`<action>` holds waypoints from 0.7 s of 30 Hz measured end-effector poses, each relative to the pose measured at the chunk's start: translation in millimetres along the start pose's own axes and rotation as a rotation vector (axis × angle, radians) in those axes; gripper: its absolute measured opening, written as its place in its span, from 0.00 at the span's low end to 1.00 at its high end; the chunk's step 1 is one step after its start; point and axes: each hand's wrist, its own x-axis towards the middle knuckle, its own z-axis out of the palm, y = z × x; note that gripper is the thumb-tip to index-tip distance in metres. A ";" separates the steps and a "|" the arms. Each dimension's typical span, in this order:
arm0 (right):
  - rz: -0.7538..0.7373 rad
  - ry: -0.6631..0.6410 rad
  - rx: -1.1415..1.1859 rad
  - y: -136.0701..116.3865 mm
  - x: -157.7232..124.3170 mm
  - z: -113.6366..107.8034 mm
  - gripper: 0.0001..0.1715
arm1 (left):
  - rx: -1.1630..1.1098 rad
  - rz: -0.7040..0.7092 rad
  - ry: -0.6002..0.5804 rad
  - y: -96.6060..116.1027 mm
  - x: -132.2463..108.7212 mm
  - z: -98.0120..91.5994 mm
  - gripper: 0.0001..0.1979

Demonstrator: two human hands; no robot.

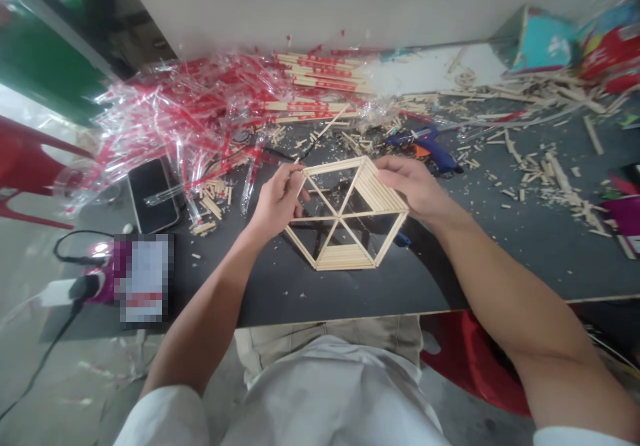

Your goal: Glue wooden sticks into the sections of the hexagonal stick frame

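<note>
A hexagonal frame of thin wooden sticks (345, 257) is held up over the dark table, its spokes meeting in the middle. Two of its triangular sections, at the upper right and at the bottom, are filled with sticks laid side by side; the others are open. My left hand (280, 196) pinches the frame's upper left corner. On the upper right side, my right hand (413, 183) grips the edge by the filled section. Behind the right hand lies a blue glue gun (433, 147) with an orange trigger.
Red and clear wrappers (195, 113) are heaped at the back left, beside wrapped chopsticks (325, 73). A black phone (153, 196) and a purple power strip (106, 279) lie left. Stick scraps (560, 179) litter the right. The table (320, 306) ends near my body.
</note>
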 end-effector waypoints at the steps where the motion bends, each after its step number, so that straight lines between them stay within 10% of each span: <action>1: -0.002 0.002 -0.002 0.5 0.4 -0.1 0.16 | 0.005 0.014 0.011 0.0 0.0 -0.7 0.13; 21: -0.064 -0.017 -0.091 2.8 -2.6 4.0 0.11 | 0.261 0.133 0.195 22.8 -6.3 -6.5 0.14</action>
